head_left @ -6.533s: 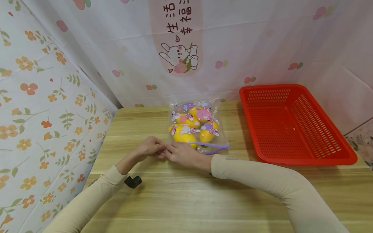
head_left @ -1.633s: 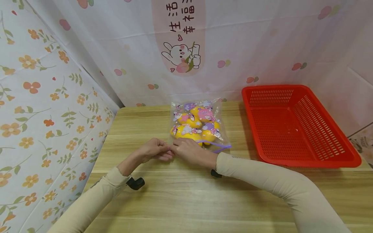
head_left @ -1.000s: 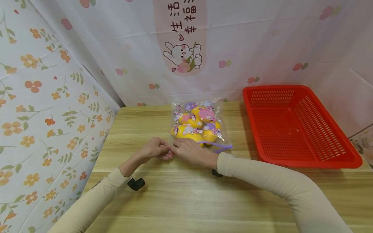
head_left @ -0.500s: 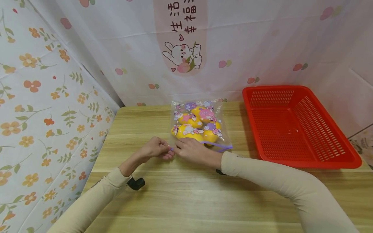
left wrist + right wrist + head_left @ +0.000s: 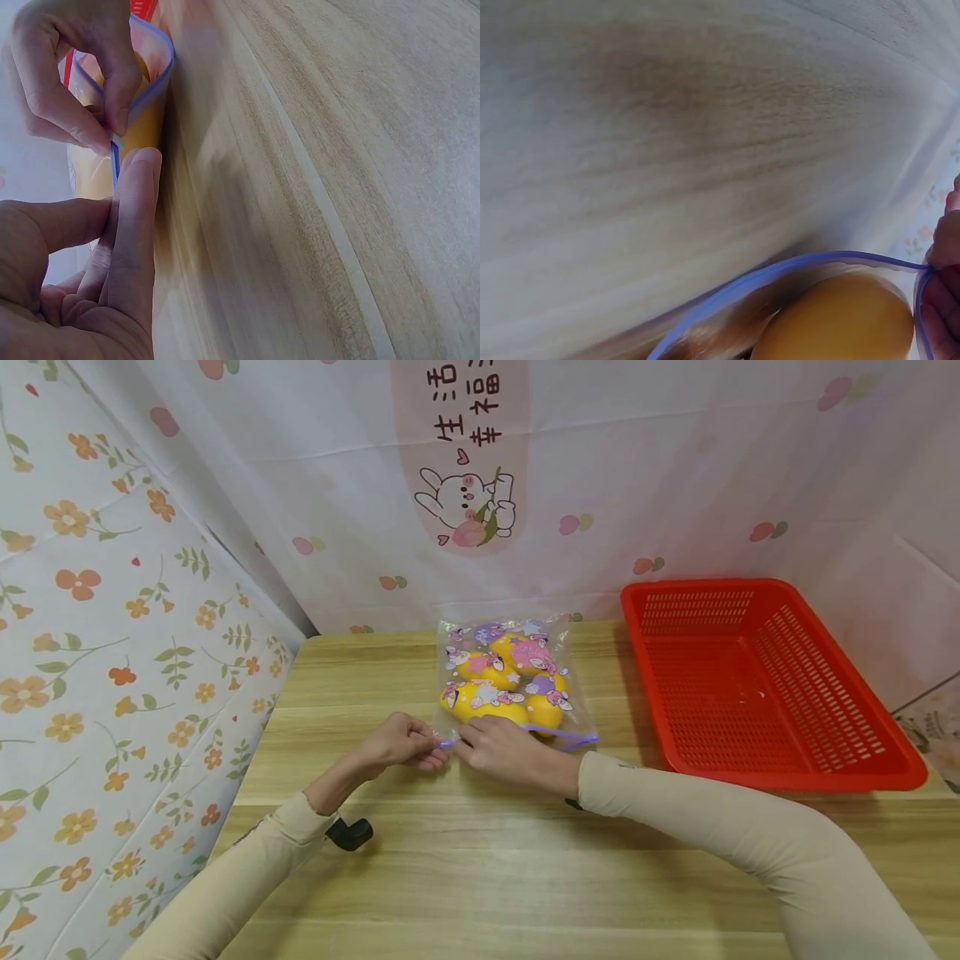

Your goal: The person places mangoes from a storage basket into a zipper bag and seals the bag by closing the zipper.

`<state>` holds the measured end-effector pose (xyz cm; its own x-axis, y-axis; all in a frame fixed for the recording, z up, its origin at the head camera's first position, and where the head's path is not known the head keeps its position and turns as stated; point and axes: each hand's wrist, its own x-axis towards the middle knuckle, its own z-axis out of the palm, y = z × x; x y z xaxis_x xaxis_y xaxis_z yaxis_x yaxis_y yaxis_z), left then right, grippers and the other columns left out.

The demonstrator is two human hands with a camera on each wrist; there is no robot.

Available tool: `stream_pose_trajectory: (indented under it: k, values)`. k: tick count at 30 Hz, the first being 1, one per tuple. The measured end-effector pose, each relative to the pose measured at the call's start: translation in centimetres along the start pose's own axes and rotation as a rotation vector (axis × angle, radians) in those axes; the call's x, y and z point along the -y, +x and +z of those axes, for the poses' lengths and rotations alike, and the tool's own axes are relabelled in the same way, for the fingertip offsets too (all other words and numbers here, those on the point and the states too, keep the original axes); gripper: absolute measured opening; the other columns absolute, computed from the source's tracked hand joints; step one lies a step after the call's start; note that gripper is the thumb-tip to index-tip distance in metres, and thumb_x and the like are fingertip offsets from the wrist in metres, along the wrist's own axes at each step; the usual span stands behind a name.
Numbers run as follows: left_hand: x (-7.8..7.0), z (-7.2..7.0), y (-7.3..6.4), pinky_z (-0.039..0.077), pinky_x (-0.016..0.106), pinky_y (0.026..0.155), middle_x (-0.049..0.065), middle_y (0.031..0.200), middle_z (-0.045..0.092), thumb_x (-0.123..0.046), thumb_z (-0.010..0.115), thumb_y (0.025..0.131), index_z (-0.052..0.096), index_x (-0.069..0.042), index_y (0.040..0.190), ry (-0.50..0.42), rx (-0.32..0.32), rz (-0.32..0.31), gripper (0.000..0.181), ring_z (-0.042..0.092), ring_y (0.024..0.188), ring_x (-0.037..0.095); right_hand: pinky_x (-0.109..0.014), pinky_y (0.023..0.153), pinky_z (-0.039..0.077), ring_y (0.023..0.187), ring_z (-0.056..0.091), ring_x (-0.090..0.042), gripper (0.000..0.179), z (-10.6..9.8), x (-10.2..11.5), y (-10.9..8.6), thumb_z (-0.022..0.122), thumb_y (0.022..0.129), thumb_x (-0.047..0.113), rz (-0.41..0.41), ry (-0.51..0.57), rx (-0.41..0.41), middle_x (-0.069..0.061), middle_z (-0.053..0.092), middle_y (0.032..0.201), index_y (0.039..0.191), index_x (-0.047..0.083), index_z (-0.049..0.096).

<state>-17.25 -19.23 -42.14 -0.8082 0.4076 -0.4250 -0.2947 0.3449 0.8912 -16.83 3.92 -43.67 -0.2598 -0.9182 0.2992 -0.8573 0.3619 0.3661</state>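
A clear zip bag point(image 5: 576, 714) with pink and purple prints lies on the table, holding several smooth yellow fruits point(image 5: 512, 712). Its purple zip strip point(image 5: 558, 732) faces the person and gapes at the right end. With thumb and fingers my left hand point(image 5: 397, 743) pinches the strip's left corner. Just right of it, my right hand point(image 5: 501, 750) pinches the same strip between thumb and forefinger, a short purple stretch showing between the hands. The left wrist view shows a small whitish piece at the right fingertips point(image 5: 120, 120). In the right wrist view one fruit point(image 5: 840, 322) shows inside the mouth.
A red plastic basket point(image 5: 780, 777) with slotted walls stands to the right of the bag. The wooden table point(image 5: 465, 877) meets a printed curtain point(image 5: 345, 527) at the back and a flowered cloth point(image 5: 112, 652) on the left.
The right hand has slid a little to the right along the zip strip, uncovering a short purple length beside the left hand. The left hand has stayed at the corner.
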Motion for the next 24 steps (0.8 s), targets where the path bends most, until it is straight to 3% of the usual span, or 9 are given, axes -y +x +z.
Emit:
stream_pose_trajectory:
  k: [14, 24]
  values:
    - [-0.1, 0.0, 0.1, 0.06, 0.034, 0.072, 0.027, 0.092, 0.072, 0.002, 0.057, 0.102, 0.065, 0.015, 0.102, -0.016, -0.005, -0.011, 0.016, 0.074, 0.078, 0.022, -0.03, 0.08, 0.056, 0.088, 0.064, -0.021, 0.014, -0.5, -0.6, -0.9, 0.073, 0.096, 0.01, -0.003, 0.006, 0.036, -0.009, 0.069, 0.103, 0.108, 0.003, 0.074]
    - [0.0, -0.1, 0.1, 0.06, 0.034, 0.073, 0.026, 0.091, 0.072, 0.002, 0.056, 0.103, 0.063, 0.018, 0.107, -0.015, -0.001, -0.005, 0.018, 0.074, 0.077, 0.02, -0.029, 0.072, 0.056, 0.081, 0.062, -0.021, 0.013, -0.6, -0.9, -1.5, 0.073, 0.095, 0.011, -0.003, -0.025, 0.002, -0.009, 0.068, 0.097, 0.106, 0.003, 0.072]
